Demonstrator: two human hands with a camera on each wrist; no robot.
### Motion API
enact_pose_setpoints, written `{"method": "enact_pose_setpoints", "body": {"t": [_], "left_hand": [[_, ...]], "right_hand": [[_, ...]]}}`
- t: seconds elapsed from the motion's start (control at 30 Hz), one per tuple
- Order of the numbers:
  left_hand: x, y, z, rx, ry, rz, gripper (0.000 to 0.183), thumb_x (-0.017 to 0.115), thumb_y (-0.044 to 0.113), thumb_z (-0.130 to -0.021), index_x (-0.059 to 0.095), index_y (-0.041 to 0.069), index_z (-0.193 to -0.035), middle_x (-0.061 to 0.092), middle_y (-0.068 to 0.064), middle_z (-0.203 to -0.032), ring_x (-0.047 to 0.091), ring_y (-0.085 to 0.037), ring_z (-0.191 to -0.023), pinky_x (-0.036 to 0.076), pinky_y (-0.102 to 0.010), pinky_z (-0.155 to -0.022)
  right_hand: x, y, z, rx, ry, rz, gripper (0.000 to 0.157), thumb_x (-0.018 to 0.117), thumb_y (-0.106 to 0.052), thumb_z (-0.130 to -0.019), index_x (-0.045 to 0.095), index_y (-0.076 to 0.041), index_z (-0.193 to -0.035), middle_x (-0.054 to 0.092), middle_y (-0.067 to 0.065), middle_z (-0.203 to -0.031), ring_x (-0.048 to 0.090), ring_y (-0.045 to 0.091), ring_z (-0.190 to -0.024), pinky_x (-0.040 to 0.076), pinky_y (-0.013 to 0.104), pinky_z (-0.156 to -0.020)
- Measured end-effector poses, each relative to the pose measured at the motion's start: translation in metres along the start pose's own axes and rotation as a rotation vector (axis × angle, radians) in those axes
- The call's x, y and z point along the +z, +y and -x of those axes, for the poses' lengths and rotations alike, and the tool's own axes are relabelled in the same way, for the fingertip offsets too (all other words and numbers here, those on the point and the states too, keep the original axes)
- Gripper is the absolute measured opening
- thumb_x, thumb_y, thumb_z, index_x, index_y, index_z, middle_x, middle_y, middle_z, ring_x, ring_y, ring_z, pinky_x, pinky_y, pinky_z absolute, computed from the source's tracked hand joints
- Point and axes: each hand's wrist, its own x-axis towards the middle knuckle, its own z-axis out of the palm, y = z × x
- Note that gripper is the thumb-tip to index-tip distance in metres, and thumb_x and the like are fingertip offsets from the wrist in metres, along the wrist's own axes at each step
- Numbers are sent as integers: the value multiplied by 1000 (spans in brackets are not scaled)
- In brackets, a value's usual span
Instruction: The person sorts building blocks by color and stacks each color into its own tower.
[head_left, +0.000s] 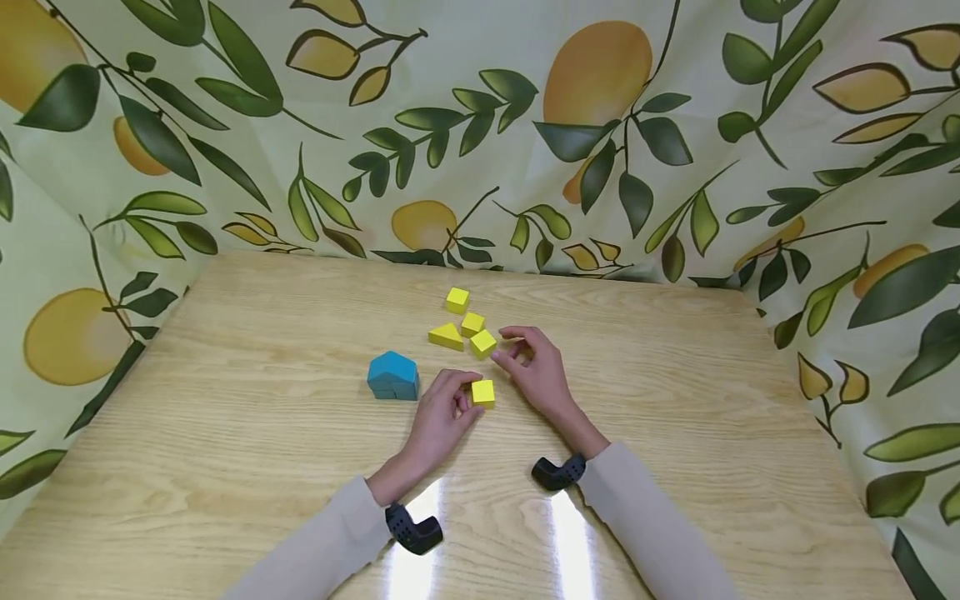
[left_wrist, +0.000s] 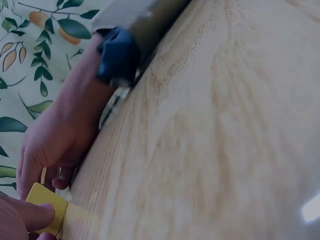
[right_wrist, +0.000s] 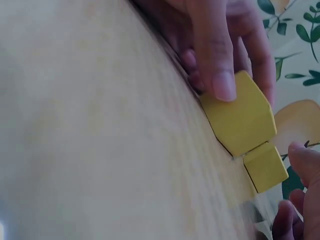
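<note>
In the head view, my left hand (head_left: pixel 441 423) pinches a yellow cube (head_left: pixel 483 394) between thumb and fingers, low on the table. The left wrist view shows my thumb lying against this same cube (left_wrist: pixel 49 206). Slightly farther back, my right hand (head_left: pixel 538 367) is beside another yellow cube (head_left: pixel 482 343), with thumb and forefinger spread apart. From the right wrist, a gap shows between the right thumb (right_wrist: pixel 306 162) and that cube (right_wrist: pixel 266 168). Left of the left hand stands a blue house-shaped set of blocks (head_left: pixel 393 377) with a peaked top.
Behind the hands lie a yellow triangular block (head_left: pixel 447 336), a yellow cube (head_left: pixel 472 324) close to the one by my right hand, and another yellow cube (head_left: pixel 457 300) farther back. The wooden table (head_left: pixel 675 375) meets a leaf-and-fruit patterned cloth (head_left: pixel 465 50) at its back and sides.
</note>
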Motion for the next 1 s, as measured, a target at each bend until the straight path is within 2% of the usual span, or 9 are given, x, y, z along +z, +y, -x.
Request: {"method": "enact_pose_setpoints", "body": {"t": [0.27,0.47,0.73,0.83,1.0], "left_hand": [[-3,3,-3,-27,23,-4,40,76,-4,-77,62,3,-114,51,-3,-86,48,-11,-66,42,-22,-57],[-1,4,-2,-33,12,-17,41,77,-4,-77,62,3,-114,50,-1,-87,47,-10,-66,42,-21,-57],[-4,1,-5,-21,36,-13,43,77,-4,-76,62,2,-116,52,-1,-82,47,-10,-65,42,-21,-56],[-4,2,-5,-30,32,1,43,77,-4,-76,62,2,-116,52,-1,-80,47,-9,-64,43,-21,-56],[-2,4,-1,-28,4,1,42,77,-3,-77,62,3,-116,52,0,-81,47,-9,-65,42,-21,-56]], "right_hand": [[15,-3,-19,31,-4,95,47,84,-28,-74,65,-9,-112,61,3,-104,56,16,-81,45,31,-71],[15,-3,-22,37,-17,99,37,80,-21,-79,67,-9,-112,61,3,-94,58,15,-79,46,31,-71],[13,-2,-27,16,-46,78,37,76,-11,-82,64,-6,-117,59,5,-91,58,16,-80,44,27,-65],[11,-2,-24,28,-34,74,36,76,-13,-83,65,-7,-117,60,4,-90,57,15,-80,43,26,-62],[3,-1,-5,54,27,26,35,75,-16,-85,65,-11,-118,60,3,-90,56,15,-81,45,23,-61]]}}
